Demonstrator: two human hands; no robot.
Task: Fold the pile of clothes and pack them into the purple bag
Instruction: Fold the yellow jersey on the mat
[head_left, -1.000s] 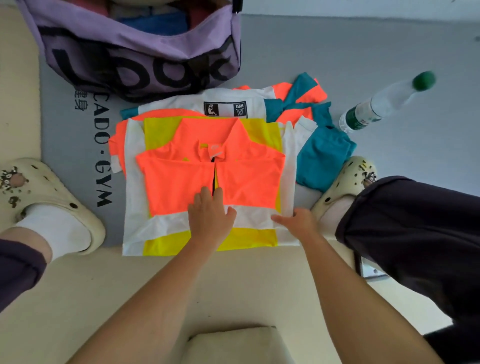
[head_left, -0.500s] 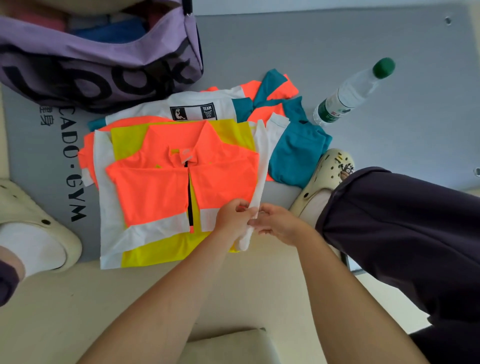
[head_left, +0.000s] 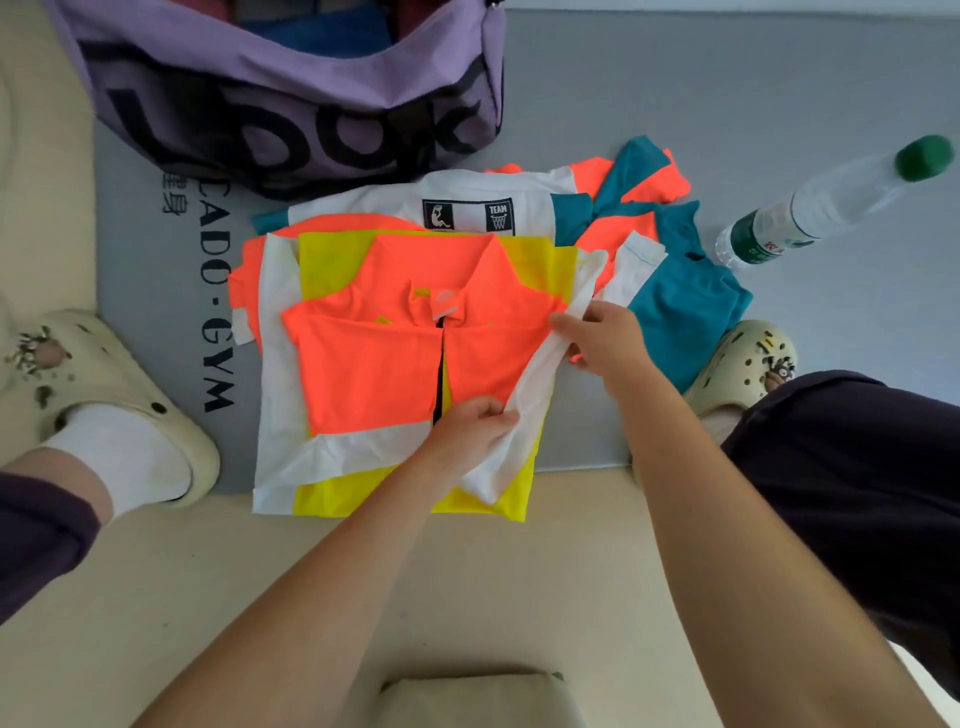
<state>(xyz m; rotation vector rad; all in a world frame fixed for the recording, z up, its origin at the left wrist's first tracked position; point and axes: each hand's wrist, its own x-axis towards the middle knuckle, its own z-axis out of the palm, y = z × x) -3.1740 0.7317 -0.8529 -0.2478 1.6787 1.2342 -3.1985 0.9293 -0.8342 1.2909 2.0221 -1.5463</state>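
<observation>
An orange, yellow and white shirt (head_left: 374, 374) lies flat on top of the clothes pile on the grey mat, sleeves folded in. Its white right edge (head_left: 540, 374) is lifted and turned inward. My left hand (head_left: 470, 428) pinches that edge near the hem. My right hand (head_left: 602, 338) holds the same edge higher up, by the sleeve. Beneath lie a white shirt with a black label (head_left: 467, 208) and a teal and orange garment (head_left: 680, 306). The purple bag (head_left: 291, 93) stands open at the far left, with folded clothes inside.
A plastic water bottle with a green cap (head_left: 826, 208) lies on the grey mat (head_left: 727, 104) at the right. My cream clogs rest at the left (head_left: 114, 395) and right (head_left: 743, 364) of the pile. A beige cushion (head_left: 467, 701) sits close below.
My hands left the shirt's hem, gripped its white right edge and lifted it inward. My right hand has moved farther up the edge.
</observation>
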